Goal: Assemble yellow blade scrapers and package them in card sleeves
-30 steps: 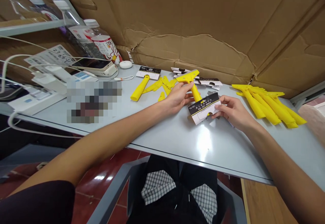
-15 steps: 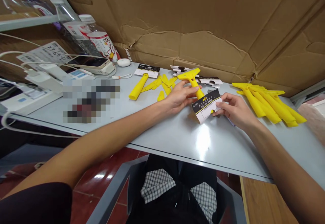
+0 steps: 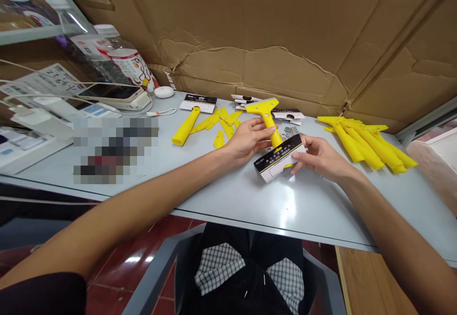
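Observation:
My left hand [image 3: 250,140] is closed around the handle of a yellow scraper [image 3: 266,117], whose wide head points up and away from me. At the scraper's lower end, my right hand [image 3: 316,155] pinches a folded black-and-white header card [image 3: 276,159]. A bit of yellow shows through the card's hole, so the handle's end seems to be inside the fold. Small metal pieces [image 3: 291,133] lie on the table just behind the card. Left of my left hand are several flat yellow plastic pieces [image 3: 225,127] and a loose yellow handle [image 3: 186,127] beside another card [image 3: 198,103].
Several yellow scrapers [image 3: 367,141] lie in an overlapping pile on the right. More folded cards [image 3: 288,114] rest against the cardboard wall [image 3: 285,29]. A phone [image 3: 112,93], cables, a white case [image 3: 164,92] and bottles [image 3: 130,63] crowd the left side. A blurred patch covers part of the table.
The card has slid left and down relative to the view, tilting a little more, with both hands still holding card and scraper. The metal pieces behind show more. The view has shifted slightly.

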Tool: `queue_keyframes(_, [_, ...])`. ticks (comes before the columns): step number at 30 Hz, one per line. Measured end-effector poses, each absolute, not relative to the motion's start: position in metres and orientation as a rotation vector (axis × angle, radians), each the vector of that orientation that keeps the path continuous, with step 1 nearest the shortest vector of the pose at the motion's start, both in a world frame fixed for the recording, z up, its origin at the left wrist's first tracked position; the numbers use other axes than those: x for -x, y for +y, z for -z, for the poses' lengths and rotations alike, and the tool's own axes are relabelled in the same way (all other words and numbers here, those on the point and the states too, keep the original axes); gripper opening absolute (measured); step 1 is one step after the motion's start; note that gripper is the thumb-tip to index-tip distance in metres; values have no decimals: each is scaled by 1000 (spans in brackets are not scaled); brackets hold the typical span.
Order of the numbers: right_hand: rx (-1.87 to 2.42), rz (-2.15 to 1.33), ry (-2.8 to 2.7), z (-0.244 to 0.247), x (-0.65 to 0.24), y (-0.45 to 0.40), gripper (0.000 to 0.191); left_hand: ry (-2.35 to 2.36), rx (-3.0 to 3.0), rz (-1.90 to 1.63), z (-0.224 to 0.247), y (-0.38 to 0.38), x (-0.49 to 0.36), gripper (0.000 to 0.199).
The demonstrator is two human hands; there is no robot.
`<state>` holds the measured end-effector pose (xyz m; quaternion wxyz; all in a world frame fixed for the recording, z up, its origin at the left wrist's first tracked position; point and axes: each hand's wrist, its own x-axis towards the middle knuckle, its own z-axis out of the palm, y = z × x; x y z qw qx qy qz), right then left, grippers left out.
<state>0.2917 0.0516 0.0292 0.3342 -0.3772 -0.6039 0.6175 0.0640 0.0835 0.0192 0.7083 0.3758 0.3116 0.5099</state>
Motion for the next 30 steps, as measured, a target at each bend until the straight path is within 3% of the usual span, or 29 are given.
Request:
queue_keyframes(12, [1029, -1512, -1328, -22, -287, 53, 38, 746, -1040, -982, -17, 82, -66, 49])
queue_keyframes(20, [1010, -1342, -1181, -25, -284, 55, 40, 640, -965, -927, -14, 86, -67, 33])
queue_keyframes(27, [1088, -1290, -1290, -22, -283, 53, 37, 736, -1307, -905, -20, 76, -62, 57])
queue_keyframes(30, [1086, -1269, -1302, -19, -279, 50, 51, 847, -1394, -954, -19, 76, -61, 59])
